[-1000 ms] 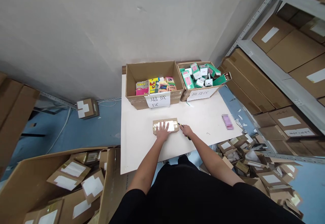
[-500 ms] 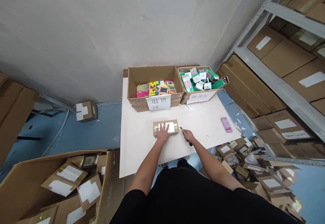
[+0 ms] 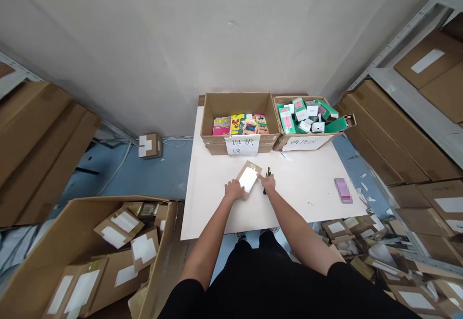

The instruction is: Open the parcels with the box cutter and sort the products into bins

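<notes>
A small taped cardboard box [image 3: 239, 172] with a white label lies slantwise on the white table, its far end pointing to the right. My left hand [image 3: 234, 189] is closed on its left, near side. In my right hand [image 3: 267, 182] is a black and yellow utility knife [image 3: 268, 170], pointing away from me. A finger of that hand reaches to the right edge of the box. The underside of the box is hidden.
Behind stand an open carton of books [image 3: 237, 145] and a carton of green and pink boxes [image 3: 281, 144]. A blurred purple item [image 3: 343, 190] lies on the table's right. A large carton of parcels [image 3: 170, 242] is at left; discarded boxes [image 3: 336, 228] and shelving [image 3: 405, 87] are at right.
The box has turned from lying crosswise to slanting. My left hand has moved from its top to its side, and my right hand with the knife has come up against it. The view has shifted.
</notes>
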The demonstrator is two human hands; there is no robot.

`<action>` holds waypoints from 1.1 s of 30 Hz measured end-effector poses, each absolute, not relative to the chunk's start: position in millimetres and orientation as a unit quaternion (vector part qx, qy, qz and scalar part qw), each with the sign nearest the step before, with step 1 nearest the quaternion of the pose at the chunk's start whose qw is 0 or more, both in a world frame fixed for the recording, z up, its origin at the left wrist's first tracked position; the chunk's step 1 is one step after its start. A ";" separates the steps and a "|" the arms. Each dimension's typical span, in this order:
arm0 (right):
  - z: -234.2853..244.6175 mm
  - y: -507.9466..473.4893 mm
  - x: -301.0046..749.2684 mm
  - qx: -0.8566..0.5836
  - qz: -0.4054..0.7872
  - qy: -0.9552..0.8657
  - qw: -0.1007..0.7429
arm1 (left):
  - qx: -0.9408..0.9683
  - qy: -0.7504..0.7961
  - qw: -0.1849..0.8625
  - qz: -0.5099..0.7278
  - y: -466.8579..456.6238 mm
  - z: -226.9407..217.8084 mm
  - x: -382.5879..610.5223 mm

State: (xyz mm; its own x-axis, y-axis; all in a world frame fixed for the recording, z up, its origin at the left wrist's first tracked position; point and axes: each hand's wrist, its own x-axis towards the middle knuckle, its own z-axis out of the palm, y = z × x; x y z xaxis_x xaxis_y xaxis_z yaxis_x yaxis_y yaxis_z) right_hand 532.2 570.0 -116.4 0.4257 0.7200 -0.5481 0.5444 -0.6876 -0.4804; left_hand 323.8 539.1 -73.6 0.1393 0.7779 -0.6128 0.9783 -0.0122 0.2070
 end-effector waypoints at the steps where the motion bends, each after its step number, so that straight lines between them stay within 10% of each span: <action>1: -111.7 583.5 533.5 -0.836 0.381 -0.379 0.110 | 0.691 0.618 0.328 -0.180 537.3 -71.7 324.9; 15: -124.1 459.0 554.3 -0.819 0.388 -0.418 0.060 | 0.796 0.504 0.302 -0.145 556.6 -94.0 356.7; 33: -108.3 535.4 598.3 -0.775 0.452 -0.417 0.143 | 0.732 0.608 0.277 -0.134 549.2 -112.5 371.9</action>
State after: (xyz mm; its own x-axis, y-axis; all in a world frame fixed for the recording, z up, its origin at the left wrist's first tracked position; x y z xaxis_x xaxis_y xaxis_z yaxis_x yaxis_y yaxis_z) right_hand 598.3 535.4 -108.3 0.2435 0.7762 -0.5816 0.5178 -0.6111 -0.5987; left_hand 371.9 549.2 -112.5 0.2254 0.8158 -0.5325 0.9639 -0.1075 0.2434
